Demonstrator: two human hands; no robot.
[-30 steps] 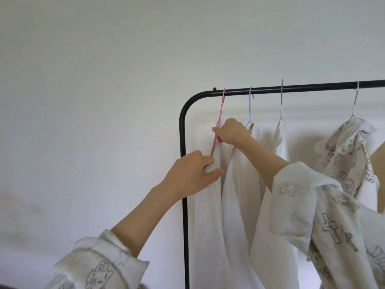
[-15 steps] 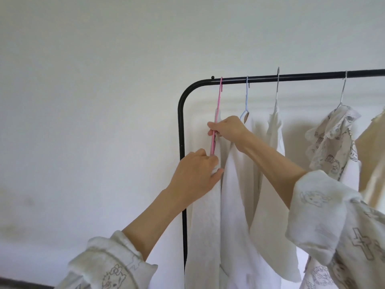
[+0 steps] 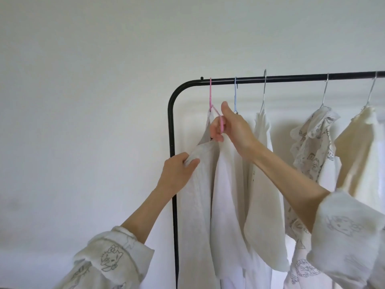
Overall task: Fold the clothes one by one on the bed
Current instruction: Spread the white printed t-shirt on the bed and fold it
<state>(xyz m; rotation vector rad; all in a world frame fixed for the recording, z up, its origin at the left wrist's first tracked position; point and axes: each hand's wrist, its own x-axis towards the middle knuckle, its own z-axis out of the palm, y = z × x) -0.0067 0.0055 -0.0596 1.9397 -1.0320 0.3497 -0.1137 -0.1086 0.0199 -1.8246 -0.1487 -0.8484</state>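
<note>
Nearest me, the left hand (image 3: pixel 179 172) grips the white garment (image 3: pixel 198 197), whose shoulder has now slipped off the pink hanger (image 3: pixel 216 113). Beyond it, the right hand (image 3: pixel 231 128) pinches that hanger's arm, hook still on the black rack (image 3: pixel 291 78). The garment is nearly free for folding; the bed is out of view.

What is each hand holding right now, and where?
Left hand grips the white garment at its shoulder; right hand holds the pink plastic hanger by its sloping arm.

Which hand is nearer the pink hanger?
Right. The right hand grips the pink hanger at its shoulder, below the hook. The left hand is lower and to the left, gripping the white garment.
</note>
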